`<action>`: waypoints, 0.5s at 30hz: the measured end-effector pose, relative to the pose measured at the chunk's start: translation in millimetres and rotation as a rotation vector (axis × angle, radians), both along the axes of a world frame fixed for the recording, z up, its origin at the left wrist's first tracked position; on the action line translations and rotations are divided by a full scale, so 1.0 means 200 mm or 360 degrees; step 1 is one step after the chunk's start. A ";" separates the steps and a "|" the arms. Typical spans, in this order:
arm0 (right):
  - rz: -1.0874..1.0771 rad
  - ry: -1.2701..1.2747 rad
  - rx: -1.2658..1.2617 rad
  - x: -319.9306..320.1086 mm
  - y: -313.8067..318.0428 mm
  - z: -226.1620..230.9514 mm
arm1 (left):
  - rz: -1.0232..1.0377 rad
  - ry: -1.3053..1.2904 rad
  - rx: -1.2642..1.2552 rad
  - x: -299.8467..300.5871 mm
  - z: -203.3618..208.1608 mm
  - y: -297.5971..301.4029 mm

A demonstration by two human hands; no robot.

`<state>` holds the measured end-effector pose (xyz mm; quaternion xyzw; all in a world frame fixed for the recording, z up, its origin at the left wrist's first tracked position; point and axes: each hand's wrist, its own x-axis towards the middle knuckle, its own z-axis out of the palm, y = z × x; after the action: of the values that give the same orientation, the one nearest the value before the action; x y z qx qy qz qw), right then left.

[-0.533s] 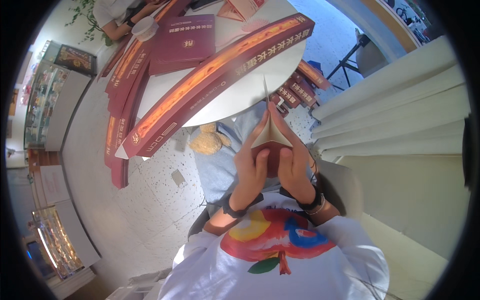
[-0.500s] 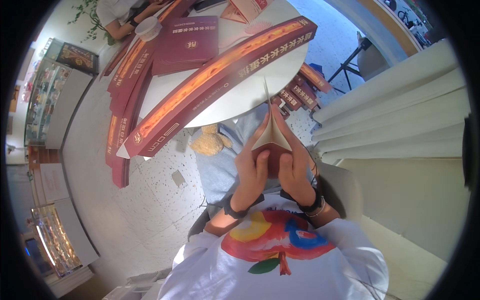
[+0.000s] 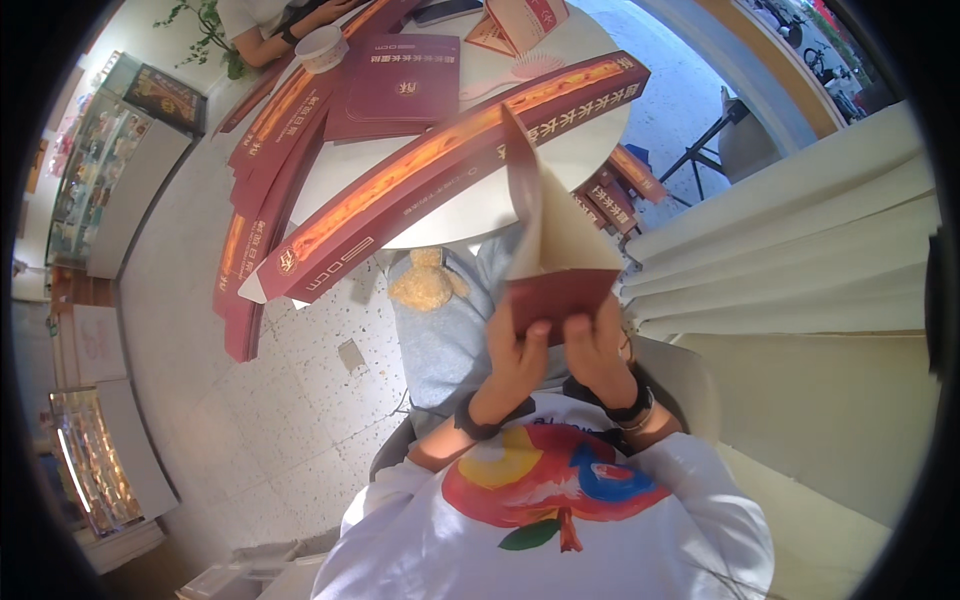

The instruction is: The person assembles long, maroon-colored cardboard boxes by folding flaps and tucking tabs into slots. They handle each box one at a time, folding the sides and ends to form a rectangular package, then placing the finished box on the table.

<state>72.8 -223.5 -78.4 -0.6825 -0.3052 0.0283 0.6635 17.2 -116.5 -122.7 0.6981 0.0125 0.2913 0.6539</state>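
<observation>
In front of my chest I hold a maroon cardboard food pocket (image 3: 565, 297) with a cream inside. Its mouth gapes upward, and one tall back panel leans away to the upper left. My left hand (image 3: 515, 362) grips its lower left part, and my right hand (image 3: 597, 358) grips the lower right. Both thumbs press on the near maroon face; most of the other fingers are hidden behind the cardboard. Beyond it, a long maroon carton (image 3: 440, 165) with a food picture lies across the round white table (image 3: 420, 225). Flat maroon cardboard pieces (image 3: 410, 85) are stacked behind that carton.
More long flat cartons (image 3: 275, 150) overhang the table's left side. A white cup (image 3: 322, 50), a pink hairbrush (image 3: 535, 66) and a phone (image 3: 447, 11) are on the table. A person's arm (image 3: 265, 45) shows at the far left. Maroon cartons (image 3: 610, 205) lie low at right, near a pale curtain (image 3: 780, 230).
The pocket has been pulled open wider and raised, its tall panel now showing. My hands have shifted slightly lower and apart. The table scene has moved slightly right in view.
</observation>
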 end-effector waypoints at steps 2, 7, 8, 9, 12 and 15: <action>0.0078 0.0030 -0.0057 0.01 0.06 0.03 | 0.0166 -0.0005 -0.0150 0.01 0.02 -0.01; 0.0108 0.0072 -0.0138 -0.02 0.10 -0.01 | 0.0336 -0.0040 -0.0165 0.02 0.02 -0.01; 0.0129 0.0005 -0.0127 -0.02 0.10 -0.01 | 0.0354 -0.0079 -0.0115 0.01 0.02 0.00; 0.0141 -0.0037 -0.0108 -0.02 0.10 -0.01 | 0.0371 -0.0120 -0.0070 0.01 0.02 0.01; 0.0148 -0.0138 -0.0037 -0.01 0.10 0.04 | 0.0286 -0.0084 -0.0329 0.00 0.03 0.02; 0.0098 -0.0274 -0.0003 -0.01 0.09 0.06 | 0.0326 0.0005 -0.0286 -0.02 0.02 0.00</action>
<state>70.8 -205.3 -65.8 -0.6734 -0.3818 -0.0097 0.6330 14.1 -116.7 -117.9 0.6323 0.1107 0.3532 0.6806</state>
